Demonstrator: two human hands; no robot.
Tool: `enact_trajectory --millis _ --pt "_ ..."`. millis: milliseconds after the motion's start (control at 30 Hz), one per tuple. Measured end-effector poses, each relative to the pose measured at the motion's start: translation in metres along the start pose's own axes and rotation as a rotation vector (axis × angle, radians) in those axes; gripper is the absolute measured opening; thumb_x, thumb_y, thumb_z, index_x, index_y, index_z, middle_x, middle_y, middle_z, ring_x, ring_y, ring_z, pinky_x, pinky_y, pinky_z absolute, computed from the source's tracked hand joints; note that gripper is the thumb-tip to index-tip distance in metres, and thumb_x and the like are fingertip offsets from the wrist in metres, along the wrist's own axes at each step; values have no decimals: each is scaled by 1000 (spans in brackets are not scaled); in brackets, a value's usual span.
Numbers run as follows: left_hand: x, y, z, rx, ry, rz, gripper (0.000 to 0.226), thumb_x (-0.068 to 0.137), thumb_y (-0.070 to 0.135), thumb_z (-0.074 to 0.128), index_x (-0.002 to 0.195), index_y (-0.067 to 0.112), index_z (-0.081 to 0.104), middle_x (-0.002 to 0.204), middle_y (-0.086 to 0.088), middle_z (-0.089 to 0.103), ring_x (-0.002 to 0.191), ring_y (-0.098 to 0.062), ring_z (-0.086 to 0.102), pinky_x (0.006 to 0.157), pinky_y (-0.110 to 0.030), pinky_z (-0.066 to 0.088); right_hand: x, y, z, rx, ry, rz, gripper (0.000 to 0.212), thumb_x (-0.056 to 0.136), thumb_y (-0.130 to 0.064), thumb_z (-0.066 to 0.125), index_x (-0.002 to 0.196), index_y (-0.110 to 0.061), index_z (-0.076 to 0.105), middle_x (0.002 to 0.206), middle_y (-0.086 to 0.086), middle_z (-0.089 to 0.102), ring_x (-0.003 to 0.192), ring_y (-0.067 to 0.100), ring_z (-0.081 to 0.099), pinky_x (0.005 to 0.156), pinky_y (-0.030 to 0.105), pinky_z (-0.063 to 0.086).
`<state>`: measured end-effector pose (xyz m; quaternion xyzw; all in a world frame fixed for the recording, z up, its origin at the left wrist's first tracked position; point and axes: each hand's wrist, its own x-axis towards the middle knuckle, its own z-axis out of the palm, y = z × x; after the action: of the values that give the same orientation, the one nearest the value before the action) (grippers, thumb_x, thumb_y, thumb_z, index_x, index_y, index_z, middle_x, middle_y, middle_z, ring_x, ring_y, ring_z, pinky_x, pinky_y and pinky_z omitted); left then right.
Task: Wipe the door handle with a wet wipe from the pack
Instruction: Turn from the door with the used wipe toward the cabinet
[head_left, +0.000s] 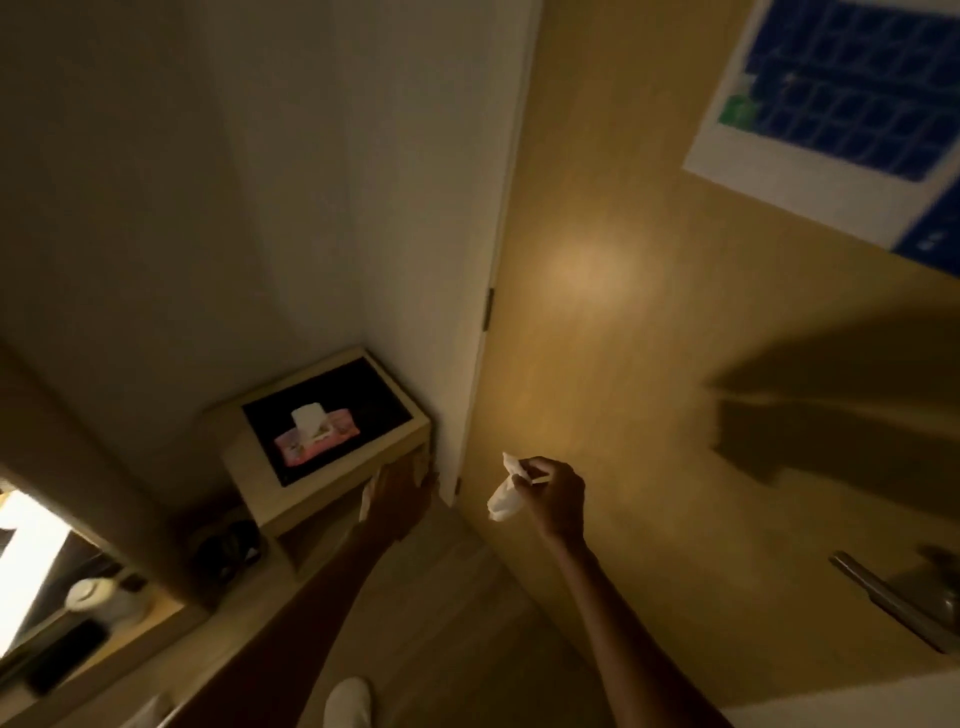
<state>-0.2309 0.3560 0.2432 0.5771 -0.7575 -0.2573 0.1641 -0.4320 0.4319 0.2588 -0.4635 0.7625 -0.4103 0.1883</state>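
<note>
My right hand (553, 496) pinches a crumpled white wet wipe (505, 499) in front of the yellow-brown door (649, 338), well left of the handle. The metal lever door handle (893, 600) sticks out at the lower right edge of the view. The pink wet wipe pack (317, 434), with a white sheet poking up from its lid, lies on the dark top of a small wooden side table (332, 499). My left hand (397, 496) reaches toward the table's front corner with fingers spread, holding nothing that I can make out.
A white wall and door frame (483, 312) stand between the table and the door. A blue and white poster (841, 104) hangs on the door at the upper right. A shelf with a white kettle (98, 597) is at the lower left. My white slipper (348, 701) shows below.
</note>
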Motion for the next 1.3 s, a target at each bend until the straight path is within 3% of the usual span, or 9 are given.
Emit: enact_trajectory --millis 67,200,333,433,700,767,900,1200,1300 --pt "18 -30 -15 -21 19 -36 31 96 37 45 115 19 62 115 0 66 99 -19 64 69 -21 41 19 -20 32 -21 -33 -19 2 80 -14 72 80 -14 74 73 -10 68 63 -8 58 50 2 41" --pt "54 -87 -45 -91 84 -138 36 93 36 53 123 18 60 124 -6 63 113 -25 59 88 -38 50 59 -52 99 -28 -76 -21 5 80 -13 73 85 -12 73 78 -6 68 64 -7 55 48 0 40" --pt "83 -139 -66 15 55 -160 45 94 39 49 134 18 49 134 -7 56 120 -24 55 94 -35 45 95 -71 160 -56 -95 -20 8 81 -16 72 88 -11 71 86 2 74 66 0 59 45 2 37" --pt "103 -163 -79 101 -31 -219 54 97 44 40 145 19 34 142 -5 49 127 -23 51 96 -36 45 123 -80 198 -85 -130 -12 14 80 -16 73 93 -10 72 91 4 75 73 8 67 53 7 43" --pt "173 -203 -75 82 -77 -331 64 98 46 32 151 17 12 159 -6 20 146 -22 20 120 -39 9 218 -86 291 -162 -288 -18 6 83 -11 68 88 -9 70 86 4 73 72 10 65 51 9 43" --pt "196 -212 -73 71 -74 -368 64 99 45 32 152 17 9 160 -7 13 148 -23 13 120 -39 2 242 -86 312 -179 -313 -32 3 84 -9 67 83 -7 69 81 8 72 67 10 60 49 18 46" --pt "235 -222 -78 90 -103 -429 63 100 45 27 152 17 6 161 -9 6 149 -25 5 120 -39 1 288 -88 348 -179 -387 -43 9 85 -11 67 88 -4 71 81 12 70 69 19 62 63 42 57" --pt "297 -237 -69 50 -160 -509 62 100 43 29 151 14 9 160 -12 6 148 -30 3 120 -41 5 352 -78 422 -281 -495 -37 8 87 -14 67 79 -13 66 75 3 68 72 18 68 53 22 49" --pt "308 -240 -66 55 -197 -523 61 100 43 28 151 15 7 161 -12 4 148 -30 1 121 -42 5 359 -79 432 -292 -523 -50 9 90 -17 65 95 -10 68 89 8 70 86 22 69 64 19 45"
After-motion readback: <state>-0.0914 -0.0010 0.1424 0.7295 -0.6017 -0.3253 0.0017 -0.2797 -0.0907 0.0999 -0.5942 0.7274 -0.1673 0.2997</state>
